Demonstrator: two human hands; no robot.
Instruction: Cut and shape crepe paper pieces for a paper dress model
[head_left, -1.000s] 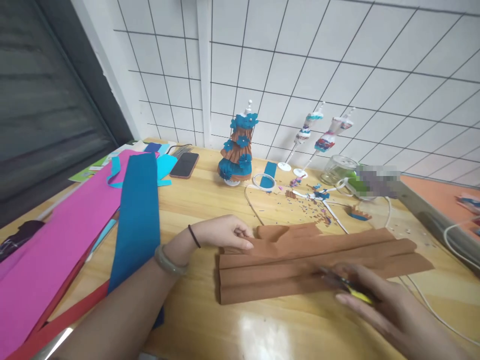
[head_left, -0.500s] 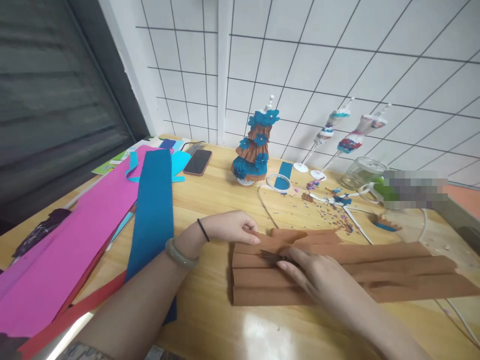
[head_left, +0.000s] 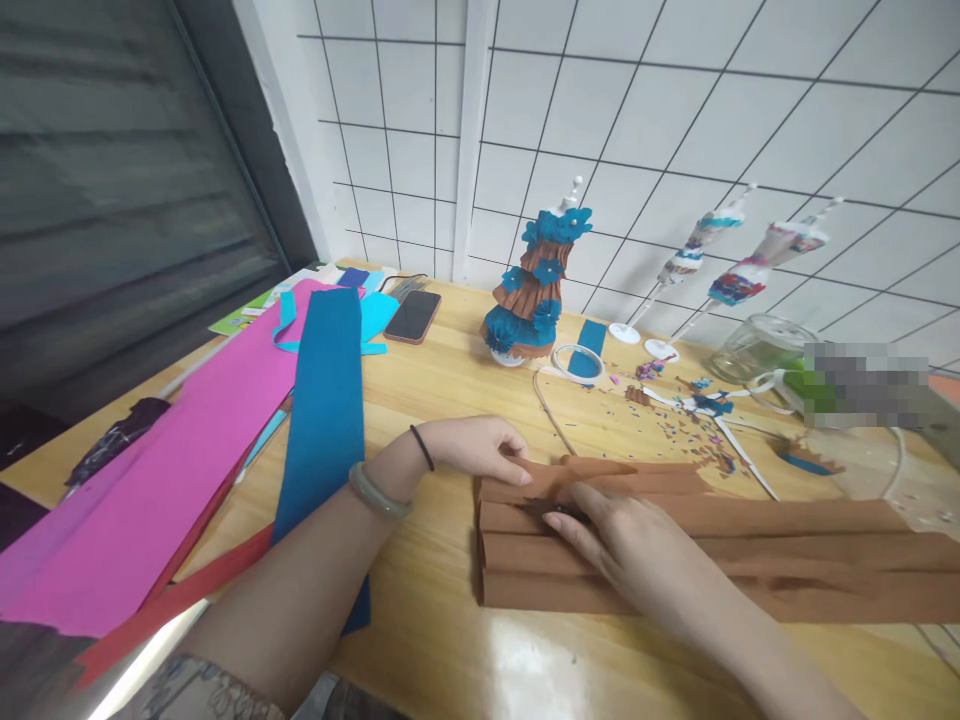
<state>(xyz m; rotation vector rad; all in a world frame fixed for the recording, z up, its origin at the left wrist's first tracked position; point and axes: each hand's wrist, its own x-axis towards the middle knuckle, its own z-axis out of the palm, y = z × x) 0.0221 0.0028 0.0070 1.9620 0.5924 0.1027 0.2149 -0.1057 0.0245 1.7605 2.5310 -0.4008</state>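
Observation:
A long folded piece of brown crepe paper point(head_left: 814, 555) lies across the wooden table in front of me. My left hand point(head_left: 486, 447) pinches its upper left edge between thumb and fingers. In my right hand point(head_left: 634, 538) is a small pair of dark scissors point(head_left: 541, 507), the blades pointing left at the paper close to my left thumb. My fingers cover most of the scissors' handles. Behind my hands stands a small dress form point(head_left: 536, 275) dressed in brown pleats and blue paper flowers.
Blue paper point(head_left: 322, 400) and pink paper point(head_left: 195, 430) lie left, with a phone point(head_left: 412, 316) behind. Two more dress forms point(head_left: 769, 260), a glass jar point(head_left: 765, 345), a tape roll point(head_left: 578, 364) and paper scraps point(head_left: 712, 445) are at the back right. A tiled wall point(head_left: 637, 110) bounds the table.
The whole view has shifted, so things appear further right. The scissors' blades show less beside the brown paper; both hands keep their hold.

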